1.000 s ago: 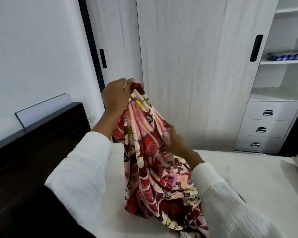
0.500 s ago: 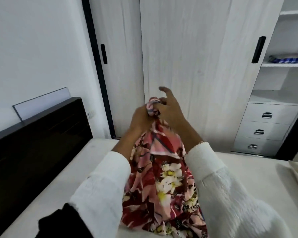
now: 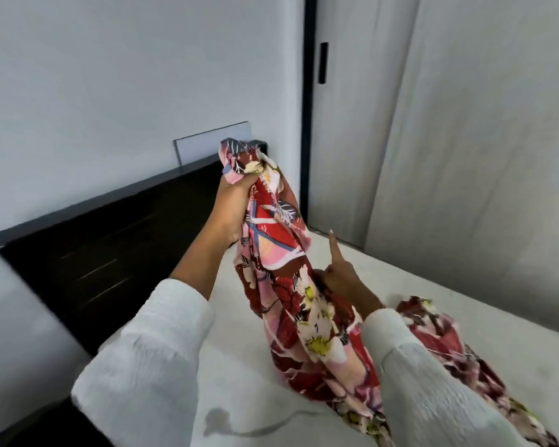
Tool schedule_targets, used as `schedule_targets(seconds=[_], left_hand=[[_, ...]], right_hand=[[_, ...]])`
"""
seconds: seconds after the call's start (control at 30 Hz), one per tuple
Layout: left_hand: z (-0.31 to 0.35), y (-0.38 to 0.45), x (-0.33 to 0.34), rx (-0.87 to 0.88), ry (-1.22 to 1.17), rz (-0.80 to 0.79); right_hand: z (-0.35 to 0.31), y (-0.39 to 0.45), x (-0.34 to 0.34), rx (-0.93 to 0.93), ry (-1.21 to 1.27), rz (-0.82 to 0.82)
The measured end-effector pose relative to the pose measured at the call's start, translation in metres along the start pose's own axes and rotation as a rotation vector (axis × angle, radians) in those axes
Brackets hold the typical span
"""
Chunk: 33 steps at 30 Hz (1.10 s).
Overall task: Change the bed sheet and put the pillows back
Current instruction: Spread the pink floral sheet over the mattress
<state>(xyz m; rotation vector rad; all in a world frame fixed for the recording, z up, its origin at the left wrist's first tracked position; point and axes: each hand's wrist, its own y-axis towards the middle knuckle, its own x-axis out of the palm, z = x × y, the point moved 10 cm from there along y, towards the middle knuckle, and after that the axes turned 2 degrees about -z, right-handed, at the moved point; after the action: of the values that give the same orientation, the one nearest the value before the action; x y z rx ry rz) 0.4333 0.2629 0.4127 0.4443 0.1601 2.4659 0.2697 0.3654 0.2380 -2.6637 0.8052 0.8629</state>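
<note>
A red and pink floral bed sheet [image 3: 307,317] hangs bunched over the bare white mattress [image 3: 239,366]. My left hand [image 3: 231,204] grips its top end, held up in front of the dark headboard [image 3: 110,246]. Lower down, my right hand [image 3: 339,275] pinches a fold of the sheet with its index finger pointing straight up. The rest of the sheet trails onto the mattress at the lower right. No pillow is in view.
A grey-white wall stands behind the headboard, with a pale flat panel [image 3: 213,140] leaning on top. Light wood wardrobe doors [image 3: 465,124] with a black handle [image 3: 322,62] close off the far side of the bed. A grey stain [image 3: 220,421] marks the mattress near me.
My view has swung left toward the headboard. My hands, together at the sheet's top half a second ago, have parted: the left stays high, the right has slid down the sheet.
</note>
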Motion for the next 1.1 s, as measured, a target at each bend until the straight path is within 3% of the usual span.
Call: schedule_targets(seconds=[0.13,0.2,0.27,0.33,0.4,0.47,0.57,0.67,0.73,0.8,0.87,0.9,0.97,1.03,1.1], left_hand=[[0.003,0.017,-0.065,-0.035,0.058,-0.074],[0.005,0.03,-0.098,-0.045,0.107,-0.057],[0.003,0.048,-0.148,-0.052,0.146,0.069],[-0.002,0.058,-0.204,-0.059,0.199,0.242],[-0.021,0.062,-0.26,-0.112,0.257,0.372],[-0.06,0.062,-0.306,-0.244,0.241,0.397],[-0.122,0.052,-0.356,-0.46,0.108,0.375],[-0.164,0.034,-0.404,-0.628,-0.104,0.426],[-0.184,0.018,-0.46,-0.647,-0.094,0.605],[-0.203,-0.013,-0.531,-0.718,0.132,0.918],[-0.21,-0.039,-0.568,-0.903,0.544,1.058],[-0.212,-0.041,-0.575,-0.941,0.735,1.056],[-0.219,-0.017,-0.569,-0.782,0.963,0.908],[-0.238,0.026,-0.536,-0.581,1.039,0.572],[-0.264,0.061,-0.498,-0.489,1.037,0.252]], right_hand=[[-0.045,0.03,0.086,-0.084,-0.019,-0.279],[-0.058,0.05,0.124,-0.106,-0.133,-0.302],[-0.063,0.082,0.133,-0.062,-0.091,-0.113],[-0.06,0.109,0.106,0.081,0.103,0.167],[-0.074,0.141,0.08,0.113,0.187,0.364],[-0.105,0.182,0.075,0.056,0.223,0.389],[-0.167,0.232,0.09,-0.106,-0.029,0.395],[-0.216,0.287,0.167,-0.316,-0.209,0.193],[-0.217,0.317,0.248,-0.405,-0.427,-0.015],[-0.194,0.329,0.327,-0.423,-0.615,-0.223],[-0.168,0.323,0.382,-0.399,-0.662,-0.336],[-0.164,0.314,0.401,-0.414,-0.64,-0.331],[-0.165,0.296,0.434,-0.479,-0.554,-0.285],[-0.174,0.273,0.46,-0.557,-0.448,-0.245],[-0.187,0.245,0.474,-0.661,-0.408,-0.172]])
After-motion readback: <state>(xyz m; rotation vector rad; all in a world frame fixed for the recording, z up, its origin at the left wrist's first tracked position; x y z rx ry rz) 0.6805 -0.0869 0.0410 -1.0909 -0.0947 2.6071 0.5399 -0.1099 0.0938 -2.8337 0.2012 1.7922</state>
